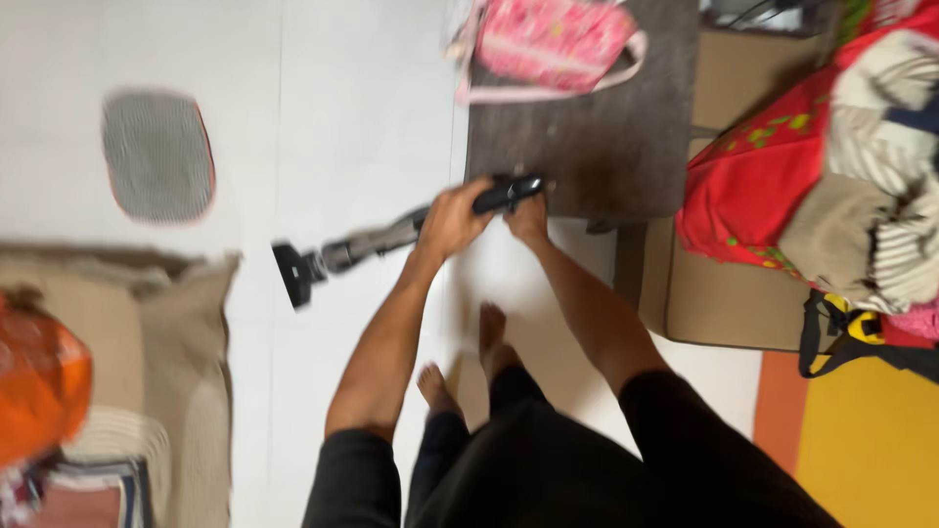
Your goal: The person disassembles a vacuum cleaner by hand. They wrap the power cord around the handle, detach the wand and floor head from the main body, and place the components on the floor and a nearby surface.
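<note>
Left hand (452, 221) wrapped around the grey tube of a handheld vacuum (391, 238), arm stretched forward; right hand (529, 217) closed on its black handle end; nozzle (291, 274) over white floor (333, 117); brown mat (597, 147) just beyond; pink bag (553, 41) on it.

The vacuum wand (391, 237) is grey with a black handle and nozzle, over a white floor (342, 98). A pink patterned bag (553, 39) lies on a dark brown mat (597, 156). The small pad (156, 154) is grey, edged red.
</note>
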